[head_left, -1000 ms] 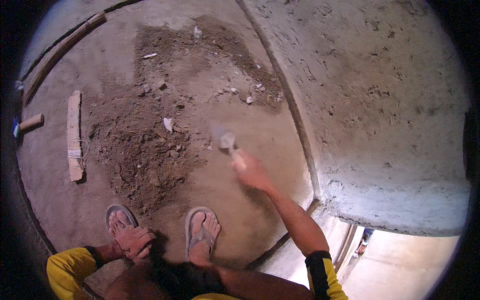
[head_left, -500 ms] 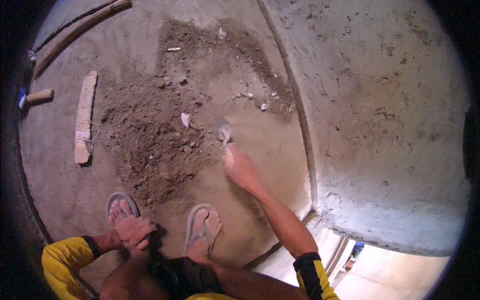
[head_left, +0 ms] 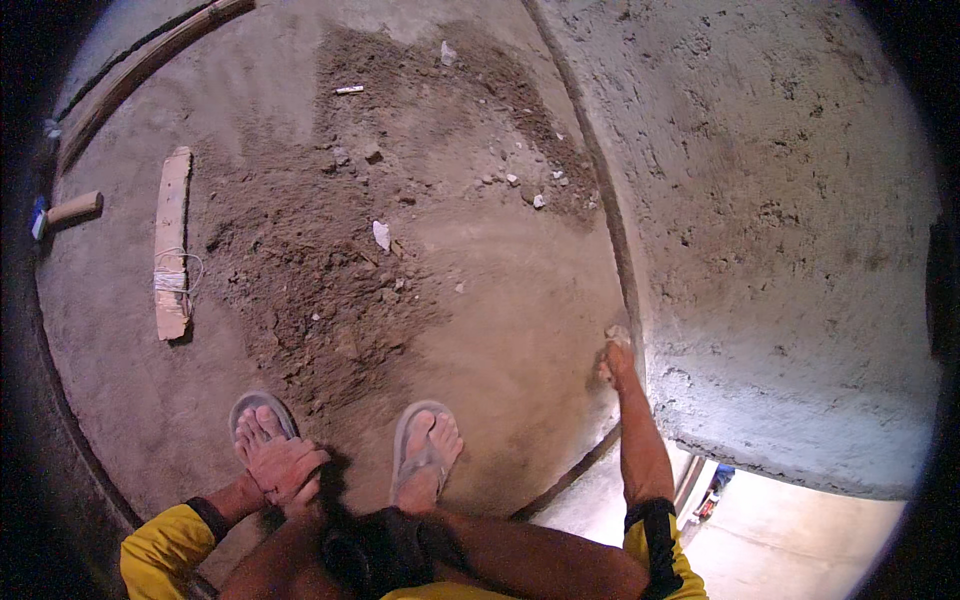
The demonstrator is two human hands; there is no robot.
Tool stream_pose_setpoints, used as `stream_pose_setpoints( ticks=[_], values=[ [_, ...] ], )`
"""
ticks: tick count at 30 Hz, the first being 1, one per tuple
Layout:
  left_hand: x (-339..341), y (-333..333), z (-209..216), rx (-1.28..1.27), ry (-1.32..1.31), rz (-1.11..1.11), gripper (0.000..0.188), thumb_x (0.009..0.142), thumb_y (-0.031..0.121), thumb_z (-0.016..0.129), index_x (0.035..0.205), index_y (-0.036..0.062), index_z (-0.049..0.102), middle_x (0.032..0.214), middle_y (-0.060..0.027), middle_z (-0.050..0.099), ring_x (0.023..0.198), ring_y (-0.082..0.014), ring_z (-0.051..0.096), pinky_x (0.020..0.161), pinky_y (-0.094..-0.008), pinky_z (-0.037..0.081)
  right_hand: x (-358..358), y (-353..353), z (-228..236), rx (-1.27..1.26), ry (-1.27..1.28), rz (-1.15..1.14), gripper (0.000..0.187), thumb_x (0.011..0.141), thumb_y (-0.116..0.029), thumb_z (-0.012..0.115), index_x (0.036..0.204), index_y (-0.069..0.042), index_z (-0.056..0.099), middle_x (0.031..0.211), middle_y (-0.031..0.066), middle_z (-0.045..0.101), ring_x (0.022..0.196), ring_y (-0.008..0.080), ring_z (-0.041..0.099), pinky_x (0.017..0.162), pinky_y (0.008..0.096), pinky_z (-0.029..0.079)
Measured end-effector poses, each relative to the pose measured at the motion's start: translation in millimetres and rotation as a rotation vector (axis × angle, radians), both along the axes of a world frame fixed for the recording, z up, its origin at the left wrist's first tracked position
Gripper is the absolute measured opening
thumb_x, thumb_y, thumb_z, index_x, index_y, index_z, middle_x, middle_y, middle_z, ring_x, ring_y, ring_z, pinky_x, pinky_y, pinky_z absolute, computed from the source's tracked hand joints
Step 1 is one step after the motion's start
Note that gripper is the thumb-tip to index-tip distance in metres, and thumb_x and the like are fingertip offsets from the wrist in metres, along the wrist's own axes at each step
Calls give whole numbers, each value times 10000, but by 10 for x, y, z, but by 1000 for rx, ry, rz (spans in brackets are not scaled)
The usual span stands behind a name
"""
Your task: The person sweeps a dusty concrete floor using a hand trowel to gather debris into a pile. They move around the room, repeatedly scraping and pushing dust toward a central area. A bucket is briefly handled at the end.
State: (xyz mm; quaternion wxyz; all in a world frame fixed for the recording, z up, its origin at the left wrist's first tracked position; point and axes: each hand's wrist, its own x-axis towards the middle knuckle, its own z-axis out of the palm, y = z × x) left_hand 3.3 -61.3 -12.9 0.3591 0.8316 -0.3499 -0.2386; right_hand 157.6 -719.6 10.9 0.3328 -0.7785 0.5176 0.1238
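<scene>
My left hand (head_left: 286, 466) lies over my bent left leg just above the sandalled foot, its fingers loosely spread with nothing in them. Far to the right, my right hand (head_left: 614, 364) is low beside the foot of the wall, its fingers closed round a small pale grey tool (head_left: 617, 334). Only a bit of that tool shows past the fingers, and its kind cannot be made out. A pile of loose brown soil (head_left: 300, 270) covers the floor ahead of my feet. Between the pile and my right hand lies a smoother, dusty patch of floor (head_left: 520, 300).
Left of the pile lies a wooden board (head_left: 172, 240) wound with pale string. Beyond it is a wooden-handled tool (head_left: 75, 208) with a blue part. A white fragment (head_left: 381, 236) sits on the soil. A rough concrete wall (head_left: 770, 220) rises at right.
My right hand has swept right and nearer, from the soil pile's edge across the floor to the wall, carrying the pale tool. My left hand stays on my leg. The view has shifted slightly.
</scene>
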Motion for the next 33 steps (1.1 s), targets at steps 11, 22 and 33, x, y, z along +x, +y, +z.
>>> stream_pose_setpoints(
  ticks=[11, 22, 33],
  values=[
    [431, -134, 323, 64, -88, -281, 500, 743, 375, 618, 1148, 85, 577, 963, -125, 572, 866, -340, 567, 775, -484, 433, -8, 2310, 144, -64, -92, 930, 293, 984, -290, 501, 1110, -29, 542, 1067, 217, 627, 1026, 402, 600, 867, 502, 458],
    [139, -28, 102, -17, -85, -128, 467, 754, 356, 596, 1131, 81, 570, 970, -135, 558, 860, -331, 559, 748, -461, 424, 80, 455, -119, 55, -80, 459, 211, 1000, -319, 488, 1036, -114, 523, 760, 56, 552, 607, 188, 576, 493, 402, 496],
    [437, -167, 255, -145, -143, -179, 469, 773, 377, 573, 1124, 65, 575, 938, -149, 550, 850, -350, 562, 735, -471, 416, -62, 2608, 226, -28, -175, 1224, 356, 965, -261, 523, 1204, 3, 530, 1219, 281, 585, 1171, 411, 559, 949, 509, 435]
  ],
)
